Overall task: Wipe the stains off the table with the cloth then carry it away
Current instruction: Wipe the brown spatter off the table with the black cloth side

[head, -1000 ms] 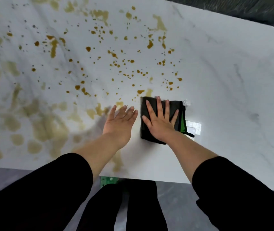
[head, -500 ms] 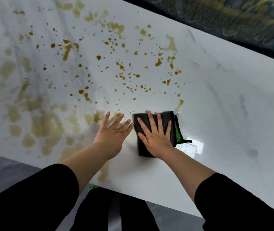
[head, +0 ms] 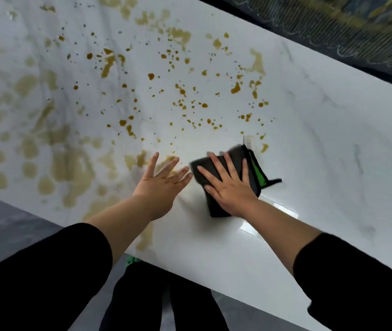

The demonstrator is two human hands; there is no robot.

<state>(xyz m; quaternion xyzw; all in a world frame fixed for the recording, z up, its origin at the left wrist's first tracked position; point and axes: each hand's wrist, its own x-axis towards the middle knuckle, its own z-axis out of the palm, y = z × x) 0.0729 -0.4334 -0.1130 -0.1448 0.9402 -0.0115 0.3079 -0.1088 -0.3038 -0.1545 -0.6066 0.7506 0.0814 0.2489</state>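
Observation:
A folded dark grey cloth (head: 236, 155) with a green edge lies flat on the white marble table (head: 333, 149). My right hand (head: 229, 187) presses on it with straight, spread fingers. Just left of the cloth, my left hand (head: 160, 185) lies flat on the table with fingers spread, its fingertips almost touching the cloth. Brown stains (head: 183, 91) speckle the table beyond both hands. Paler smeared blotches (head: 70, 168) cover the left part.
The table's near edge (head: 214, 280) runs diagonally below my forearms, with grey floor (head: 6, 225) beyond it at the left. A dark patterned surface (head: 357, 32) lies past the far edge at top right. My legs stand under the near edge.
The view has tilted and shifted. The cloth under my right hand has turned slightly and wiped away a stain near its far corner. My left hand stays flat beside it.

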